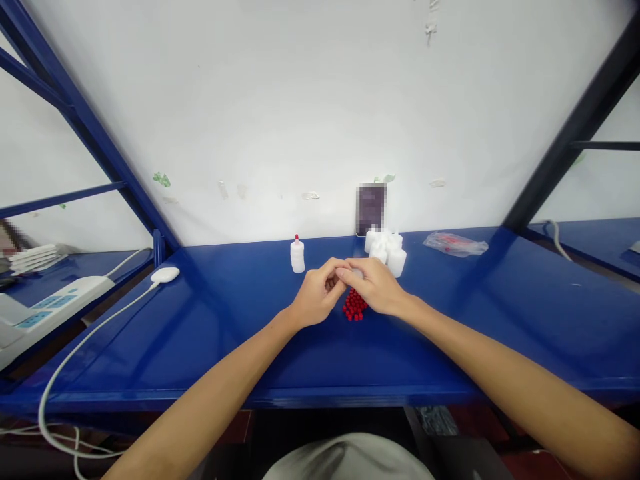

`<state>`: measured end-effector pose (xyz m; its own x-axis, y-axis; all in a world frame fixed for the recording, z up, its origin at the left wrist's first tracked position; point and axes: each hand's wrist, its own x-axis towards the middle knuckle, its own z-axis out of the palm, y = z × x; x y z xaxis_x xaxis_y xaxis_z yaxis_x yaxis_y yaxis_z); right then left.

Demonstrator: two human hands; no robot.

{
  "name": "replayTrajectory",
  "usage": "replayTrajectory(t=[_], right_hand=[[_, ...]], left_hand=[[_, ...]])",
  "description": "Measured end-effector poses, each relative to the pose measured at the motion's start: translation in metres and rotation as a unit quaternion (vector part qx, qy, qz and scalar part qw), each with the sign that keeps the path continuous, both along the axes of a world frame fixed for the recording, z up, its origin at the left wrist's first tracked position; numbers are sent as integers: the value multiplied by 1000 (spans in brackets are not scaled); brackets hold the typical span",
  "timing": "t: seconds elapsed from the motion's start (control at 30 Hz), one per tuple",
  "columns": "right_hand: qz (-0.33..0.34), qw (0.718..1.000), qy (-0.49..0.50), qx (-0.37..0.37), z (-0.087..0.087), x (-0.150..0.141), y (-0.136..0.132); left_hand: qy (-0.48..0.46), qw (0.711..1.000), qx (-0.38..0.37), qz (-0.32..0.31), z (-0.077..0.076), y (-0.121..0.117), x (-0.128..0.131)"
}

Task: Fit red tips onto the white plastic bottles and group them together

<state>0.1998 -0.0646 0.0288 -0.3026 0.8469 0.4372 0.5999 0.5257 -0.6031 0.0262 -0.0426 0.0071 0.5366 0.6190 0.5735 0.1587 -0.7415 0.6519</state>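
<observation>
My left hand (319, 293) and my right hand (375, 283) meet at the fingertips above the blue table. Closed fingers of the right hand curl around a white bottle (357, 273), of which only a small pale part shows. The left hand's fingers are pinched together against it, and what they hold, if anything, is hidden. Just below the hands lies a pile of small red caps (355, 306). Behind my right hand stand several white bottles (397, 262) in a cluster. To the left, one white bottle with a red-tipped nozzle (297, 256) stands upright.
A dark tablet-like object (371, 210), blurred, leans on the wall. A clear plastic bag with red bits (455, 244) lies at the back right. On the left are a white puck-shaped device (165, 275) with a cable and a power strip (55, 313). Blue shelf posts flank the table (210, 347).
</observation>
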Motion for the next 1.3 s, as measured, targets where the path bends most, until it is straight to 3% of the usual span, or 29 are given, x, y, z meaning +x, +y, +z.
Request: replayTrajectory(t=[0.17,0.53,0.63,0.7,0.8,0.9,1.03,1.13,1.23,1.3], right_hand=[[-1,1000,8,10,0,0,-1],[-20,999,-24,33,1,0,0],[-23,999,8,28,0,2,4],[-33,998,50,29,-2,3,6],[-54,992,106,44,-5,1,6],[-62,984,158,49,-7,-2,3],[-64,974,203,78,-7,-1,-2],[-25,971,212,107,-8,2,-1],[-11,967,236,92,-10,5,4],[-7,963,259,68,-11,5,7]], left_hand=[[-17,998,-57,-18,1,-1,3],[-40,999,-35,-1,2,-2,3],[-80,994,-26,65,2,7,-3],[-59,988,-9,139,1,16,-10],[101,964,23,246,0,30,-23],[243,920,29,306,-4,40,-31],[272,893,35,357,-4,42,-32],[251,911,52,322,1,36,-29],[269,943,90,176,4,25,-23],[296,945,113,85,5,18,-18]])
